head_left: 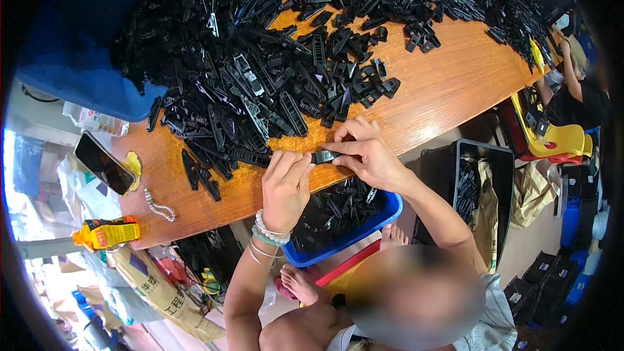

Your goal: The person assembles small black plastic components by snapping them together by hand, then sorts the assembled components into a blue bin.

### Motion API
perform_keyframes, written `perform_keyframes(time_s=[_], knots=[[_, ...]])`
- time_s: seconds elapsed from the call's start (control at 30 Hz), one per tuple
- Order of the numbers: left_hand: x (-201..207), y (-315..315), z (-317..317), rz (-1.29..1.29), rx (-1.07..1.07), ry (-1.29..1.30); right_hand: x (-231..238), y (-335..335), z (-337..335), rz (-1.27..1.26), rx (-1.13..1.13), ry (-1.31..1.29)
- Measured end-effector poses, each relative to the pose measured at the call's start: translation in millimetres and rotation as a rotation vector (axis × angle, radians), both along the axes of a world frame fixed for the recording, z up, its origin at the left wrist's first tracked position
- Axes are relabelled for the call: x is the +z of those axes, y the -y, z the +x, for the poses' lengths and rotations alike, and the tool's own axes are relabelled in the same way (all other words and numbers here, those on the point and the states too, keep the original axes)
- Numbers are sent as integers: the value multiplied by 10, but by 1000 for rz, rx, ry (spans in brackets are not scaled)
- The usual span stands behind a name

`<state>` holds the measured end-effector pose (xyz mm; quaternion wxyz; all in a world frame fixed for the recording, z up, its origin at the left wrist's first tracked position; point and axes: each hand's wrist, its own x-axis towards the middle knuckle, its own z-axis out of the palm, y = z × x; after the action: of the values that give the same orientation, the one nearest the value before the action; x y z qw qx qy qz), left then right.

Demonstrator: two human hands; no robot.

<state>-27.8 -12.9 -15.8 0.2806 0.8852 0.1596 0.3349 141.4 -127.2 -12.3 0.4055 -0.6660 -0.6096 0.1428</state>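
Note:
Between my two hands, over the table's near edge, is a small black plastic part (324, 156) with a greyish patch on its face. My left hand (286, 179) pinches its left end, fingers bent and pressed together. The thumb and forefinger of my right hand (370, 156) close on its right end. Just beyond my hands spreads a big pile of black plastic parts (260, 84), some long and ribbed, others short and blocky. Below my hands sits a blue bin (396, 211) holding more black parts.
The wooden table (448, 84) carries a phone (104, 162), a bead string (158, 205) and a yellow-labelled bottle (110, 233) at left. A blue tub (91, 88) leans at the far left. A black crate (500, 156) and yellow chair (565, 140) stand right, near another person (578, 101).

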Motion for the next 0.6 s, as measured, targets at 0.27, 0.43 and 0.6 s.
perform_keyframes(time_s=[0.27,0.43,0.6], knots=[[292,-264,110,410,3,-197,225,94,94,-72,129,-248],[205,-366,378,667,-16,-400,131,-343,240,204,-290,495],[128,-137,182,499,5,-106,-75,-320,360,434,-303,214]])
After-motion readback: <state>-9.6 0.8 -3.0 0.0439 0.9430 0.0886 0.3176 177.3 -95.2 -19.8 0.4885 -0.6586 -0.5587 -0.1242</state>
